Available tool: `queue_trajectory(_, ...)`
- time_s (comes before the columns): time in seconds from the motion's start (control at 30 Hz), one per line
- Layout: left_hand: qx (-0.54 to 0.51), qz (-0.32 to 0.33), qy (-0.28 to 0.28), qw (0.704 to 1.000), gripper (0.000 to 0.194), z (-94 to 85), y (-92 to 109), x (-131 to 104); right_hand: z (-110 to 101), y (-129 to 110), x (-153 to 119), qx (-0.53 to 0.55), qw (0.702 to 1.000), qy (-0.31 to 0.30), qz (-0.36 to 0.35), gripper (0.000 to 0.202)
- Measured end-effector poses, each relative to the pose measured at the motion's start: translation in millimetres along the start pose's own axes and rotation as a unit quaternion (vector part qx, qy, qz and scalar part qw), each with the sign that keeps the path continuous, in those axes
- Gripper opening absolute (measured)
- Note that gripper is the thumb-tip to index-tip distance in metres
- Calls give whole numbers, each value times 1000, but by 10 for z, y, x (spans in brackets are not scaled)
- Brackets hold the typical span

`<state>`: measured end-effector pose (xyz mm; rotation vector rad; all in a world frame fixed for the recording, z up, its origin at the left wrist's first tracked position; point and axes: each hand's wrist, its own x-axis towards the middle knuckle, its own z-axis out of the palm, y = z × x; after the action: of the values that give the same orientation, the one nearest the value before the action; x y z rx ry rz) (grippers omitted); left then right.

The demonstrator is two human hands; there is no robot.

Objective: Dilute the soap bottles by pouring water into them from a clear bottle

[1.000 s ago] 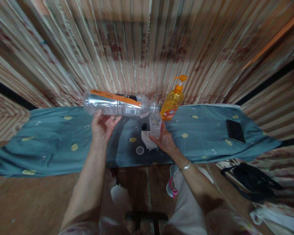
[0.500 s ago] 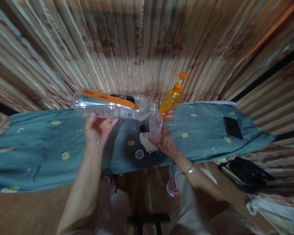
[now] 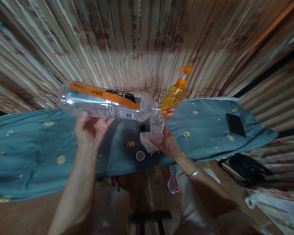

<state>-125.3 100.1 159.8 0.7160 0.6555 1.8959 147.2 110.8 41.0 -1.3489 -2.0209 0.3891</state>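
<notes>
A large clear plastic bottle (image 3: 100, 104) with an orange and silver label lies tilted sideways in my left hand (image 3: 90, 129). The thumb and fingers support it from below. Its neck rests at the mouth of a small clear plastic bottle (image 3: 157, 125). That small bottle stands upright in my right hand (image 3: 169, 143), fingers closed round its side, with some liquid inside. Just behind it is a yellow pump bottle (image 3: 172, 99) with an orange top. Below lie a white cloth (image 3: 147, 142), a black cap (image 3: 142, 127) and a round clear lid (image 3: 140, 155).
A teal patterned cloth covers the narrow table (image 3: 198, 143). At its right end lies a black phone (image 3: 236, 124). Pleated curtains (image 3: 122, 49) hang close behind. A black bag (image 3: 245, 169) sits low on the right.
The large bottle's base has shifted left and up along with my left hand. Its neck stays at the small bottle's mouth. The view has shifted slightly.
</notes>
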Motion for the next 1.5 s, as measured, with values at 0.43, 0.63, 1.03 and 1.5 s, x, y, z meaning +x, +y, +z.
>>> queue_trajectory(0.43, 2, 12, 1, 1000, 52, 59, -3, -41, -4, -2, 0, -21, 1000, -10, 6, 106)
queue_trajectory(0.63, -3, 12, 5, 1000, 50, 41, -13, -70, -10, -9, -3, -47, 999, -20, 10, 106)
queue_trajectory(1.03, 7, 7, 33, 999, 53, 27, -23, -133, -20, -27, -1, -7, 1000, -22, 18, 104)
queue_trajectory(1.5, -11, 10, 19, 1000, 54, -6, -69, -149, -47, -85, 3, 13, 998, -23, 54, 103)
